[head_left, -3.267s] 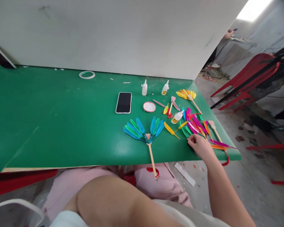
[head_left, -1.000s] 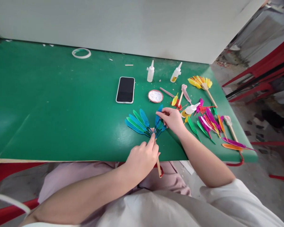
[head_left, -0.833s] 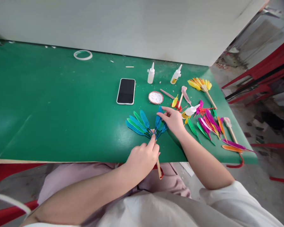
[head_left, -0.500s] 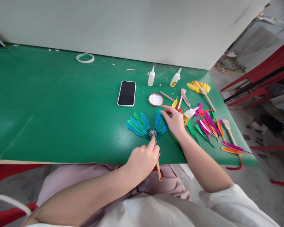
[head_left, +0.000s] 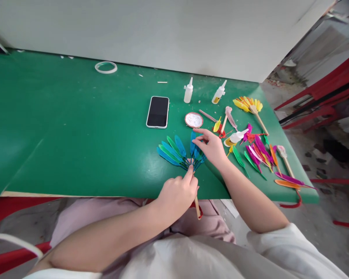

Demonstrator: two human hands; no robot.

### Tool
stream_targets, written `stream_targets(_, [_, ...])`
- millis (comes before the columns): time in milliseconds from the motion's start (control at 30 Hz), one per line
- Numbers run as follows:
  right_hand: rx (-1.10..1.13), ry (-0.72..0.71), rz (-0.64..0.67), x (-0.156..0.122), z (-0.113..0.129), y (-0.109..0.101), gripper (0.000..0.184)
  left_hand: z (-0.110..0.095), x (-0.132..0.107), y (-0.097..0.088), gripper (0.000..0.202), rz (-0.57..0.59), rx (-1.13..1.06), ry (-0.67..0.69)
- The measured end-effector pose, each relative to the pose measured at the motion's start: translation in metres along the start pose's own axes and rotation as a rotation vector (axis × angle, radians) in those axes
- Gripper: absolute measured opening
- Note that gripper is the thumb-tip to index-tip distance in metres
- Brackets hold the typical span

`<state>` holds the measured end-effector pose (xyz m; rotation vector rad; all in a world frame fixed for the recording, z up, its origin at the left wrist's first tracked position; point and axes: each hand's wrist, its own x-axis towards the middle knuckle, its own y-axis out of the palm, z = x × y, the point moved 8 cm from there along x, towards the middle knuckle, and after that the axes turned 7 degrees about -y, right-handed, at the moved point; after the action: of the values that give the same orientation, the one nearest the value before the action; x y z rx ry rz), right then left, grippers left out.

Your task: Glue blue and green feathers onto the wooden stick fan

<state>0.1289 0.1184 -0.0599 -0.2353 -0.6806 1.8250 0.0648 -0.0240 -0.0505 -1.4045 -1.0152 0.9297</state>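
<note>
A fan of blue and green feathers spreads over the table's front edge, mounted on a wooden handle with a red cord at its end. My left hand is closed round the top of the handle, its index finger pressing where the quills meet. At the fan's right side my right hand has thumb and fingers at an upright blue feather, which looks pinched between them. Part of the fan's right side is hidden behind that hand.
Right of the hands lie a tipped glue bottle, loose coloured feathers and a yellow feather fan. Beyond stand two glue bottles, a round lid, a phone and a tape ring.
My right hand has shifted slightly left across the fan, and the blue feather at its fingers now stands more upright, parted from those on the right. My left hand keeps its grip.
</note>
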Motion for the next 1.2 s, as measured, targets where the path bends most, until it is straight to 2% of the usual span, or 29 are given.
stream_targets(367, [-0.017,-0.051,0.133,0.020,0.010,0.018,0.043,-0.002,-0.002,-0.003,0.032,-0.055,0.022,0.024])
stream_targets(667, [-0.002,-0.090,0.218,0.019,0.017,0.032,0.049,-0.001,-0.003,-0.002,0.032,-0.060,0.016,0.024])
stream_targets(1000, [0.048,-0.098,0.215,0.020,0.016,0.030,0.049,-0.003,-0.004,-0.003,0.031,-0.079,-0.015,0.032])
stream_targets(1100, [0.086,-0.091,0.209,0.022,0.014,0.029,0.049,0.007,0.001,-0.013,0.029,-0.095,-0.115,0.035])
stream_targets(1167, [0.116,-0.073,0.209,0.023,0.013,0.027,0.048,0.030,0.012,-0.026,0.028,-0.159,-0.198,0.001])
stream_targets(1200, [0.138,-0.061,0.205,0.024,0.013,0.024,0.048,0.048,0.019,-0.033,0.027,-0.219,-0.218,-0.064])
